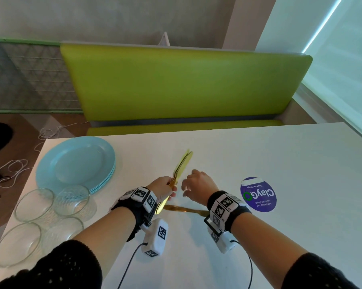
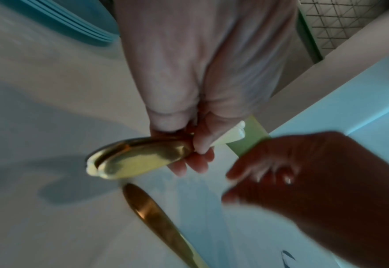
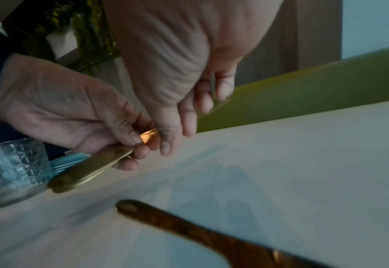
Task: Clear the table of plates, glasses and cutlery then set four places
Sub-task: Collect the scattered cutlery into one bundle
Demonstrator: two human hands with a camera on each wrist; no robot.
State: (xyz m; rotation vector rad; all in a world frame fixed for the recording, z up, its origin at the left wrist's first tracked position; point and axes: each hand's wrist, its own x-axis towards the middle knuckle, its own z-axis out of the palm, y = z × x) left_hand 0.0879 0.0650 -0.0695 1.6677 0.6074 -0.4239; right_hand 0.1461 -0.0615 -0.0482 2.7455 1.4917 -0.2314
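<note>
White tabletop [image 1: 217, 155]: our left hand [image 1: 162, 189] grips the gold cutlery bundle [image 1: 181, 165], right hand [image 1: 198, 186] loose and empty; we should peel one piece without fanning the rest.

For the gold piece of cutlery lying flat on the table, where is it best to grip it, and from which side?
Probably the rounded handle end of the gold piece, which lies flat and bare on the table; its other end is hidden under the right wrist. The right hand holds nothing, so it could pinch the thin edges from above.
</note>
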